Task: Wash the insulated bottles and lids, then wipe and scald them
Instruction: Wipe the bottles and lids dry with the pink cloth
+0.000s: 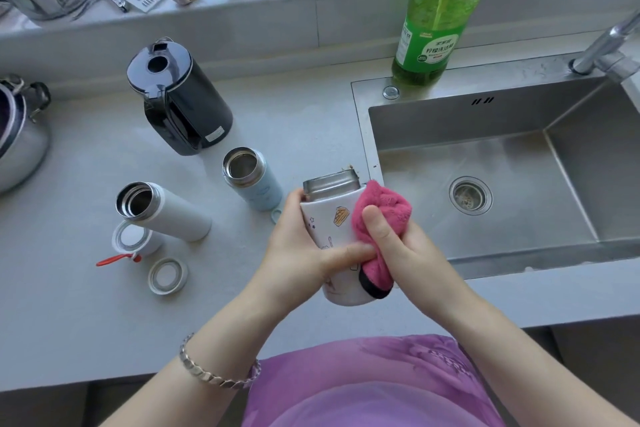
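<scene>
The white printed bottle (341, 218) has a bare metal neck, the pink cloth (377, 215) is fluffy, the sink (485, 156) brushed steel.

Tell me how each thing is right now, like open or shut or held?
Printed bottle: lid off, held in left hand.
Pink cloth: gripped in right hand, pressed on that bottle.
Blue bottle: standing, lid off.
White bottle: standing, lid off.
Kettle: lid shut.
Two lids: loose on the counter.
</scene>
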A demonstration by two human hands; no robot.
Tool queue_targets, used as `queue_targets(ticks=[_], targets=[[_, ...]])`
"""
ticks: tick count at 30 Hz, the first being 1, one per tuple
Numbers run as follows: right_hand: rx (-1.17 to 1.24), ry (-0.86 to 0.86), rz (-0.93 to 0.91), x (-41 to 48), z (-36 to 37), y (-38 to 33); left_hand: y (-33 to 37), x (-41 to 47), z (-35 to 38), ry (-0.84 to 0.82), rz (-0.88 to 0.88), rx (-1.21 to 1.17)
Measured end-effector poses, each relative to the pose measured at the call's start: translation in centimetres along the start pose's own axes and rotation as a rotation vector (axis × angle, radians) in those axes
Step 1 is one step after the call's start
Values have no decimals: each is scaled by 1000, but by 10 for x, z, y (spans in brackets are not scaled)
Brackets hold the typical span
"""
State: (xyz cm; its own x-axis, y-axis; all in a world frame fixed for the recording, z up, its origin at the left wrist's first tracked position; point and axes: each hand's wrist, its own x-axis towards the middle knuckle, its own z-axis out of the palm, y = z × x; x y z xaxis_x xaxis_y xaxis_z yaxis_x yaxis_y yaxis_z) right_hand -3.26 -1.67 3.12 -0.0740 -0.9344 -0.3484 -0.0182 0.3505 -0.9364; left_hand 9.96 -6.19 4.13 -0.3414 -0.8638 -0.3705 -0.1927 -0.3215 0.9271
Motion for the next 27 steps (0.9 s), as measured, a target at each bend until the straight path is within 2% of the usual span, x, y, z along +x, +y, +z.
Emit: queue_targets(ticks=[3, 8, 12, 15, 17, 20, 22, 25, 27], targets=[[-79, 25, -63, 0, 0, -1, 4, -4, -2, -13, 83, 130], [49, 104, -103, 6, 5, -8, 13, -3, -5, -14, 129, 210], [284, -14, 186, 14, -4, -10, 11, -3, -3, -54, 108, 133], [440, -57, 381, 16, -4, -11, 4, 0, 3, 2, 66, -3], [436, -29, 357, 15, 2, -7, -1, 3, 6, 83, 3, -85], [251, 59, 174, -3, 17, 5, -3, 10, 2, 231, -93, -208], [260, 98, 117, -13, 24, 15, -1, 14, -2, 336, -104, -283], [611, 2, 184, -10, 29, 25, 2, 12, 3, 419, -82, -327], [841, -73, 215, -3, 27, 23, 4, 6, 9, 414, -59, -267]])
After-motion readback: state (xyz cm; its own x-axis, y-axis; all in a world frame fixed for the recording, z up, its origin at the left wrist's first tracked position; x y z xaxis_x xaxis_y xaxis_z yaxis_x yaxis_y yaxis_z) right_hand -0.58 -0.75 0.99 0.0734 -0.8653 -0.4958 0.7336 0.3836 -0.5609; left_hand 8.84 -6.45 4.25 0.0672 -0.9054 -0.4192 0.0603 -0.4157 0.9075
